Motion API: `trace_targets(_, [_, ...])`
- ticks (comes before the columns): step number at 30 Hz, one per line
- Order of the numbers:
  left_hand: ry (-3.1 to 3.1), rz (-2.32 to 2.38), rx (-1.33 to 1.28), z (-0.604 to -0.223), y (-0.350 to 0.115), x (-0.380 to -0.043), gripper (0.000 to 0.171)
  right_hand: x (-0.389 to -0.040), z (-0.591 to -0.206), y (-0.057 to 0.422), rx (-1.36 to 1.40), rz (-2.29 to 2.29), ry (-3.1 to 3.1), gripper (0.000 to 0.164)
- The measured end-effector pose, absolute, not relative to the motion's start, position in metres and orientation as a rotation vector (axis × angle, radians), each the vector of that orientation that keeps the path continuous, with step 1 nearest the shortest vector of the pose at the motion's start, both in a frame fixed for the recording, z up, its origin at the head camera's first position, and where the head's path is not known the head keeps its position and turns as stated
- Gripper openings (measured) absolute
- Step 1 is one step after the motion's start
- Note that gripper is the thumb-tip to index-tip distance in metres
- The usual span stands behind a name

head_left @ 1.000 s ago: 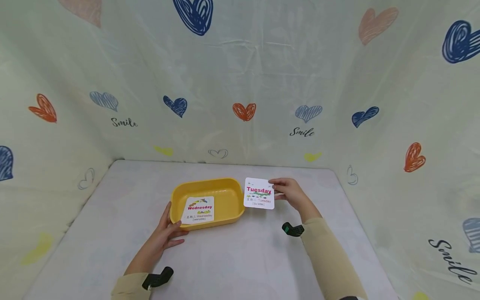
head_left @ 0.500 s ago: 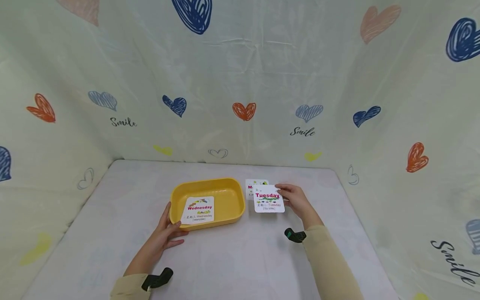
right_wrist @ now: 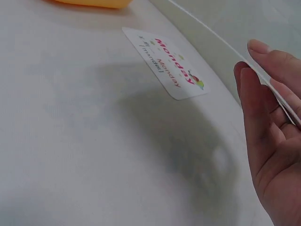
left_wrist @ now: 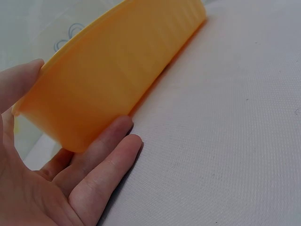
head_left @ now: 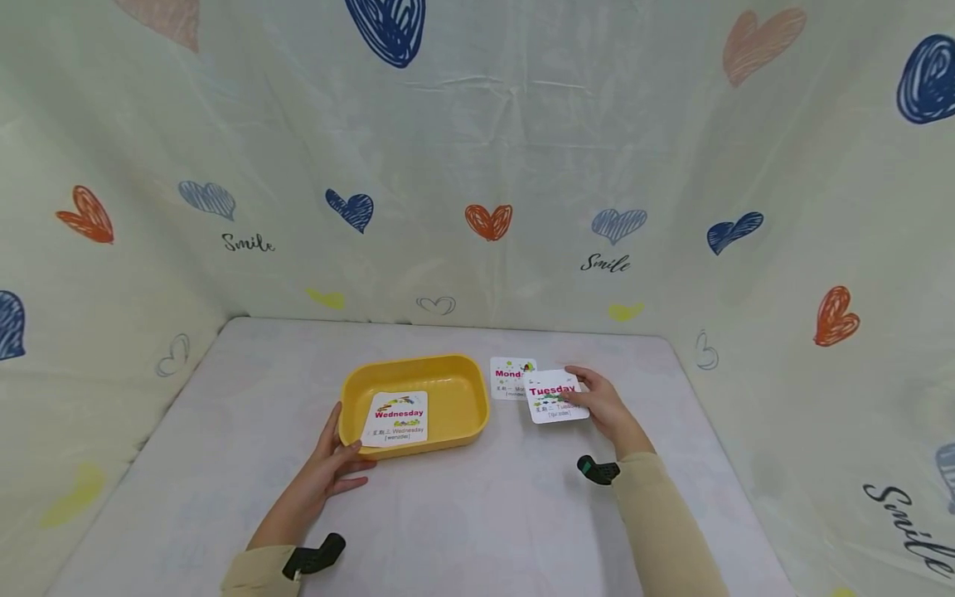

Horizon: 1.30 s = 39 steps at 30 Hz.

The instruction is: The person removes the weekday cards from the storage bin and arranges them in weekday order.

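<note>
My left hand (head_left: 336, 456) holds the near-left corner of a yellow plastic tray (head_left: 451, 390). In the left wrist view the thumb lies at the rim, and other fingers reach low along the tray wall (left_wrist: 108, 70). A white card printed "Wednesday" (head_left: 395, 419) leans inside the tray. To the tray's right, my right hand (head_left: 604, 406) pinches a white "Tuesday" card (head_left: 548, 398) above the table. It is seen nearly edge-on in the right wrist view. A "Monday" card (head_left: 509, 383) lies on the table, its right side partly covered by the "Tuesday" card in the head view.
A white-covered table (head_left: 462, 531) carries the tray and cards. Behind it and on both sides hangs a pale curtain (head_left: 418, 149) with printed hearts and "Smile" lettering. Dark wrist-worn devices (head_left: 313, 555) sit at both sleeves.
The right hand has moved right and slightly nearer with the "Tuesday" card, and the "Monday" card has come into view on the table. The left hand and tray have stayed in place.
</note>
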<state>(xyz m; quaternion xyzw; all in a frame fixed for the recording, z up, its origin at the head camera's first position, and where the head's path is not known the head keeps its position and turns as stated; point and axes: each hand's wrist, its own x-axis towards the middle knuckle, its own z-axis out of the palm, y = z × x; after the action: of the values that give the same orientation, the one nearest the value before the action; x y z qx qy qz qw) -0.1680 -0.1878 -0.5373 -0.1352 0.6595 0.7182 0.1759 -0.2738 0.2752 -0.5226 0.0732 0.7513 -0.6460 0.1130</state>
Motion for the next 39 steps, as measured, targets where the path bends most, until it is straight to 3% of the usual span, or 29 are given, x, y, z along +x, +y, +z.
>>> trace_targets(5, [1.869, 2.036, -0.394, -0.539, -0.187, -0.168, 0.089, -0.279, -0.525, 0.285, 0.211, -1.875, 2.198, 0.074])
trace_targets(18, [1.859, 2.051, -0.371, -0.544, -0.184, -0.165, 0.088, -0.287, -0.537, 0.311, 0.328, -1.811, 2.3, 0.07])
trace_targets(39, [1.879, 2.036, -0.377, -0.541, -0.188, -0.169, 0.089, -0.31, -0.552, 0.307, 0.446, -1.707, 2.488, 0.066])
